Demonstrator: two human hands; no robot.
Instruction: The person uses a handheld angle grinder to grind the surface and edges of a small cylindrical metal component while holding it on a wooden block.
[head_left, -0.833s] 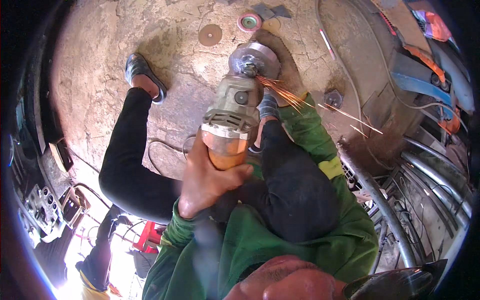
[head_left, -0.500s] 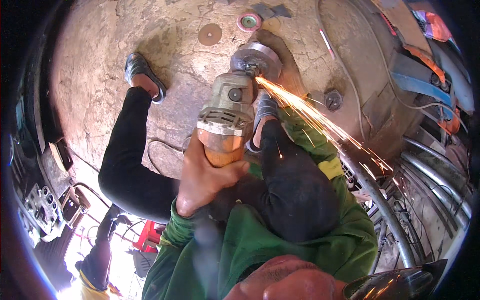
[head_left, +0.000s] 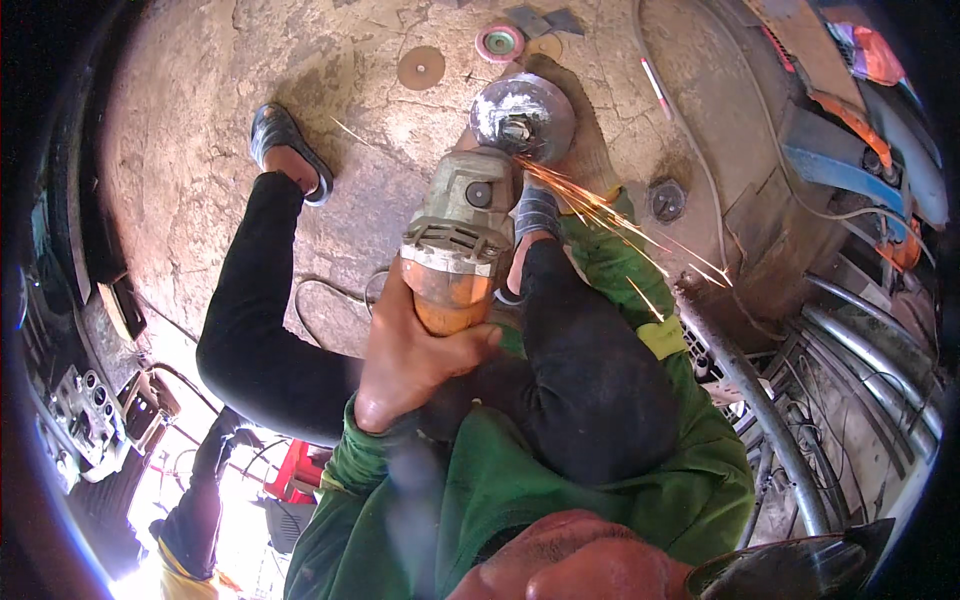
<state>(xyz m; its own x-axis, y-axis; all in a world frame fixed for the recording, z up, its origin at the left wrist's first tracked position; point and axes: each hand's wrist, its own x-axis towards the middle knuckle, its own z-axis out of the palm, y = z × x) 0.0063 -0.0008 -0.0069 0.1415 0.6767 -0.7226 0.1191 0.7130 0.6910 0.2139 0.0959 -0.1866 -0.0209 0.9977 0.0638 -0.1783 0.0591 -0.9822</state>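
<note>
I see the left hand [head_left: 408, 360] closed snugly around the angle grinder [head_left: 462, 210] toward twelve o'clock, a round metal piece [head_left: 522, 108] beyond. The green sleeve [head_left: 610, 255] shows at two; the right hand is hidden, grip untellable.

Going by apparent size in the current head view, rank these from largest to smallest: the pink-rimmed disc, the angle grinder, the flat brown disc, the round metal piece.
1. Angle grinder
2. Round metal piece
Unranked below these: flat brown disc and pink-rimmed disc, which look too alike.
</note>
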